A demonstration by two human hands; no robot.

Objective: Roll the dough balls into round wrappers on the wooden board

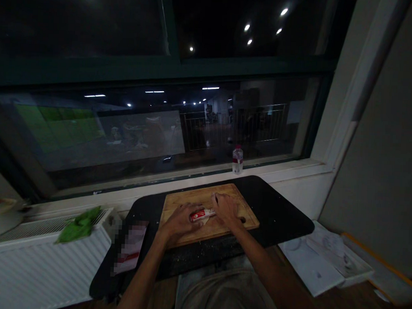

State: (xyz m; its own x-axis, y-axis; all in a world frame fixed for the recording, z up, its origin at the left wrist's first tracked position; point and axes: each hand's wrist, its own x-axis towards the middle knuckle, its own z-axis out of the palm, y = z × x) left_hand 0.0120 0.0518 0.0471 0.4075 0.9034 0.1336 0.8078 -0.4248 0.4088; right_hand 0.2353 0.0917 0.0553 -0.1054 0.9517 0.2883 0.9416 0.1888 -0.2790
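Observation:
A wooden cutting board (187,201) lies on a black table (278,211) under a dark window. My left hand (178,221) and my right hand (226,208) both rest on the board. Between them lies a small red and white packet (201,214), and both hands have their fingers closed on its ends. The left hand grips the left end, the right hand the right end. A pale scrap shows under the packet.
A small plastic bottle (237,159) stands on the window sill behind the table. A white radiator (47,257) at the left carries green leaves (79,224) and a bowl (1,215). A blurred packet (130,246) lies on the table's left part. White boards (324,260) lie on the floor at the right.

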